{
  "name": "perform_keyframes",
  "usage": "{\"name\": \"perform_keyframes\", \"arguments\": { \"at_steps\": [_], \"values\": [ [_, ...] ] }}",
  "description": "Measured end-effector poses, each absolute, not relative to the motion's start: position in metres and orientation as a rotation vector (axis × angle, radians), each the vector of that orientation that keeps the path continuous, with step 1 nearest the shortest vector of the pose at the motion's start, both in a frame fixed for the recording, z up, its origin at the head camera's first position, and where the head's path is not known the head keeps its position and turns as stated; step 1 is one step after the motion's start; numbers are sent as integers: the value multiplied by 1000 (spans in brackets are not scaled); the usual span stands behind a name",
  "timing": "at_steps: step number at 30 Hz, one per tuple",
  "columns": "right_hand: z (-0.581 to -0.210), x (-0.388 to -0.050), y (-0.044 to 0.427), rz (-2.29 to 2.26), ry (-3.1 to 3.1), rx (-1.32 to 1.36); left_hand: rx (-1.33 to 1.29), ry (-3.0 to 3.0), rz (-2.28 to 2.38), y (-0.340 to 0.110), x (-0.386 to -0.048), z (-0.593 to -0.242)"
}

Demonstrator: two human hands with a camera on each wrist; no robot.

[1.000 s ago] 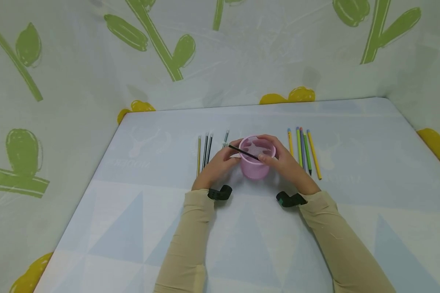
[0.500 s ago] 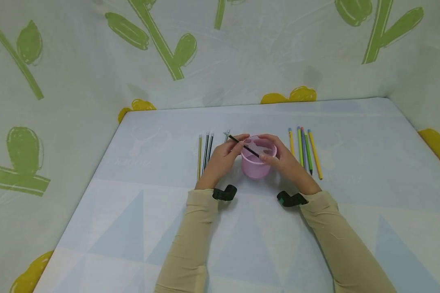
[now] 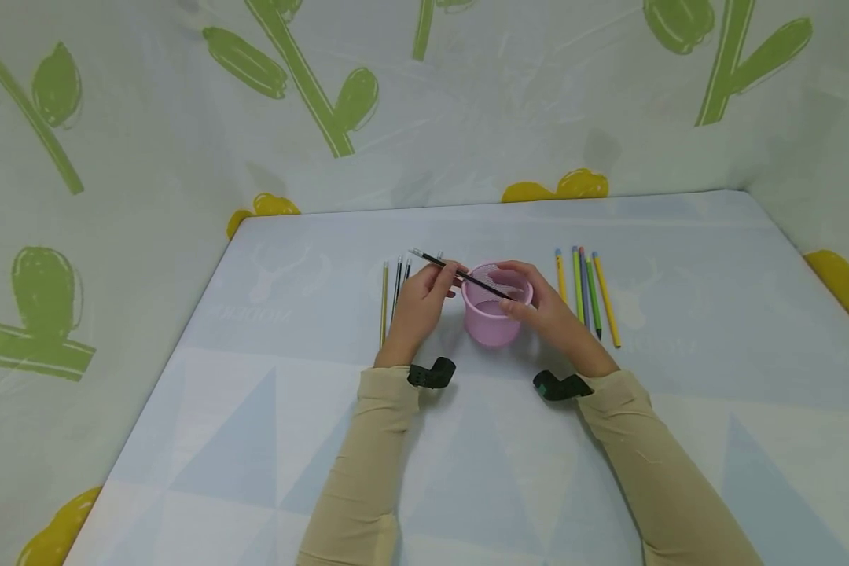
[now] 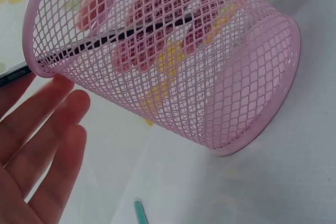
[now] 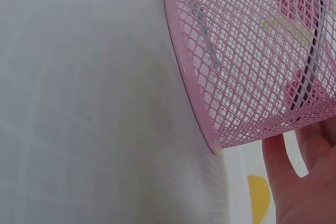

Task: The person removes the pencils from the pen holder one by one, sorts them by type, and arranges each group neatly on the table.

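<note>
A pink mesh pen cup (image 3: 493, 326) stands at the table's middle, tilt hard to judge. My right hand (image 3: 548, 314) holds its right side, thumb at the near rim and fingers round the far side. In my left hand (image 3: 419, 306) a black pencil (image 3: 481, 284) is pinched between thumb and fingers. It slants across the cup's mouth, its lower end near my right thumb. The left wrist view shows the pencil (image 4: 14, 73) at the rim, then dark through the mesh of the cup (image 4: 252, 93). My right fingers (image 5: 278, 156) touch the mesh in the right wrist view.
Left of the cup lie a gold pencil (image 3: 384, 303) and black pencils (image 3: 398, 283); a teal one (image 4: 140, 212) is partly hidden by my left hand. Several coloured pencils, including a yellow one (image 3: 607, 303), lie to the right. A patterned curtain (image 3: 467, 118) rises behind the table.
My left hand has shifted its hold off the cup's left side and along the pencil. The pencil's eraser end has moved up and left. My right hand and the cup stay nearly still.
</note>
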State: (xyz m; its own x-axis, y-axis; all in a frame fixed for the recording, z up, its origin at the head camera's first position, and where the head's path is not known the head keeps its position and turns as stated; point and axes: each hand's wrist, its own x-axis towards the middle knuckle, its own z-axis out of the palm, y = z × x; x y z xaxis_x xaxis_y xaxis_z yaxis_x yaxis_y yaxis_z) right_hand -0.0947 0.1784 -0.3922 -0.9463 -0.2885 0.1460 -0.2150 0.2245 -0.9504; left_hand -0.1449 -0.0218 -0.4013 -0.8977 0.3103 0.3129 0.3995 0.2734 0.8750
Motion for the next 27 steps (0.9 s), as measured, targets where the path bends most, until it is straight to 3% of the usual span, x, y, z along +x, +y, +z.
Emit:
{"name": "perform_keyframes", "arguments": {
  "at_steps": [11, 27],
  "values": [
    [-420, -109, 187, -1840, 2415, -479, -579, -2202, -1938, -25, -128, -372],
    [-421, -110, 185, -1826, 2459, -474, -590, -2040, -2095, -29, -130, -373]
  ]
}}
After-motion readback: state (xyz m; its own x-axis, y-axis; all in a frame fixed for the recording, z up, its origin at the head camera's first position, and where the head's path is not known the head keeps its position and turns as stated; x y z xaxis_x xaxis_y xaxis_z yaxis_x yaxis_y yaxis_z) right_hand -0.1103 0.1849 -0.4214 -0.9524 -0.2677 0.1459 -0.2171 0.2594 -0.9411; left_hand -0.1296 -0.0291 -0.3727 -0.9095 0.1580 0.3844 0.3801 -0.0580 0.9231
